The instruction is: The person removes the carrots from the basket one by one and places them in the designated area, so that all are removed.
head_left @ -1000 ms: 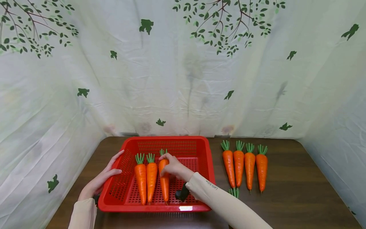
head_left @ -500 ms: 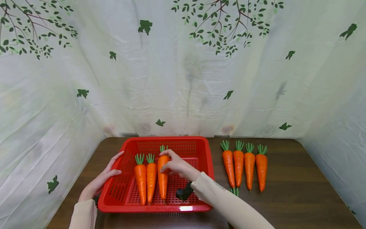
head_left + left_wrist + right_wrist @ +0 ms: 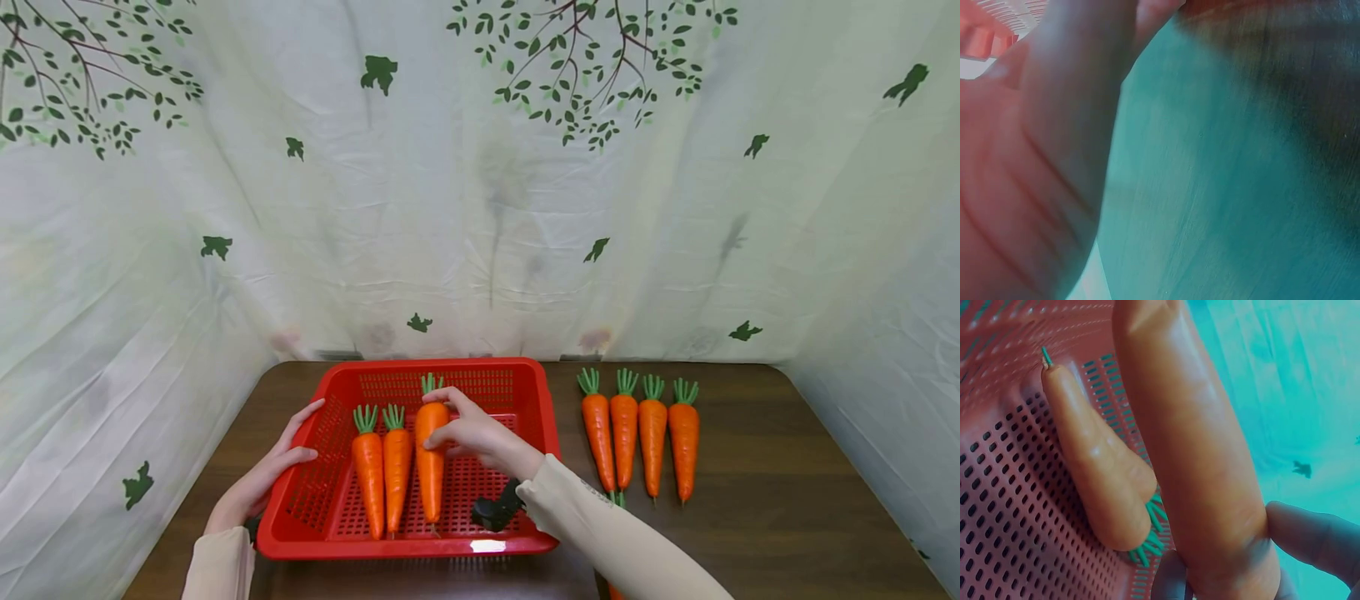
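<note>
Left wrist view blurred: left hand (image 3: 1029, 162) fills the frame, fingers cut off. A carrot (image 3: 613, 500) lies mostly hidden behind the right sleeve (image 3: 607, 542).

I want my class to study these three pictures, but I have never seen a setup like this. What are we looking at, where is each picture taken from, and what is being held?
No machine here: a person works with two bare hands, wearing three cameras. The wide picture comes from a head camera looking down at a brown table. The two close, oddly tinted pictures come from wrist cameras.

On the table stands a red basket with two carrots lying inside. Four more carrots lie in a row to its right, and another peeks out beside the sleeve.

The right hand has its grip round a third carrot near the leafy end; the right wrist view shows fingers round it. The left hand rests on the basket's left rim.
</note>
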`<state>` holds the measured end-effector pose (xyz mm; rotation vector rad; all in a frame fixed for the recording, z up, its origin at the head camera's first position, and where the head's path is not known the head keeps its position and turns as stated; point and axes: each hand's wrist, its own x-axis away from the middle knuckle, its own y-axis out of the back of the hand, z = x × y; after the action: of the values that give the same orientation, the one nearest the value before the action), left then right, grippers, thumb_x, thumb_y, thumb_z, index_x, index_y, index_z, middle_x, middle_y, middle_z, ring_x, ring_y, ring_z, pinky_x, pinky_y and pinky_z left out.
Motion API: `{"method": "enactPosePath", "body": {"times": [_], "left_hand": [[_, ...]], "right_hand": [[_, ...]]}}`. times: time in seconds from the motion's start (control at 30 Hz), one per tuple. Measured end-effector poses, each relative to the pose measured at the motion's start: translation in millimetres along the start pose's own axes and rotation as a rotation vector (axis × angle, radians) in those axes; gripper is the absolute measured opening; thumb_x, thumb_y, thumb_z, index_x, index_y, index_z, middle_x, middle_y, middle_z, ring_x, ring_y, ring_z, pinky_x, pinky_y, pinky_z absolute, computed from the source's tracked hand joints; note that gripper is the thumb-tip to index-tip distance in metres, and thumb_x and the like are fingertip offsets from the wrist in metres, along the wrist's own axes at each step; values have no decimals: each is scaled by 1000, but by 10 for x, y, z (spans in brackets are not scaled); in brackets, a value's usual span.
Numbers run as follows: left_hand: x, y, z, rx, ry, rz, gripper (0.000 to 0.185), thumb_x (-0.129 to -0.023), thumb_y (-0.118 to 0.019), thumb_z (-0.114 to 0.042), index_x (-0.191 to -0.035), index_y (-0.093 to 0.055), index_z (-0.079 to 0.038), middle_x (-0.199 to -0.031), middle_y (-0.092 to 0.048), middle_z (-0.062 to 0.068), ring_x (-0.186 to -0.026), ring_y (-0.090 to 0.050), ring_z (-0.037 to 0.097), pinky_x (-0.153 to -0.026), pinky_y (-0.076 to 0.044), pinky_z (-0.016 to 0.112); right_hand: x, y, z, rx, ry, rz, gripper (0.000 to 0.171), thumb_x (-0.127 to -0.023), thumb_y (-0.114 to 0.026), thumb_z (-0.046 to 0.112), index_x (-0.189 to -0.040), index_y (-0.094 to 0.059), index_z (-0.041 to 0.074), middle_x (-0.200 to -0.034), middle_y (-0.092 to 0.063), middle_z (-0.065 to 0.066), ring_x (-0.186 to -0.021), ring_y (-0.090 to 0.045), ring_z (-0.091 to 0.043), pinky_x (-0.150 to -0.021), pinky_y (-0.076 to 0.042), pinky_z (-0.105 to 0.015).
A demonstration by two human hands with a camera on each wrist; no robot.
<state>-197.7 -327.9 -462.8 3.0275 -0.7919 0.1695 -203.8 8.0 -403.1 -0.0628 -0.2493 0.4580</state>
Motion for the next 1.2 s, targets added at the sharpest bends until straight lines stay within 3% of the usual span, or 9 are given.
{"method": "enactPosePath", "body": {"times": [0.77,1.2], "left_hand": [[-4,-51,-1,10,30,-50,68,-97,-39,-10,-150,-6,-36,-141,-11,18,-111,-48,33,-85,-48,50],[8,-77,-18,12,50,-69,66,-98,-39,-12,-150,-6,-37,-142,-11,16,-113,-45,32,-87,-47,49]], "right_hand": [[302,375,59,-95,33,5,59,-83,-64,-2,-136,-41,10,-128,-39,-18,-94,-58,-29,-81,-51,-42],[525,562,56,-75,83,2,60,-84,-65,1,-138,-40,11,-134,-37,-18,-98,-55,-28,-83,-50,-40]]}}
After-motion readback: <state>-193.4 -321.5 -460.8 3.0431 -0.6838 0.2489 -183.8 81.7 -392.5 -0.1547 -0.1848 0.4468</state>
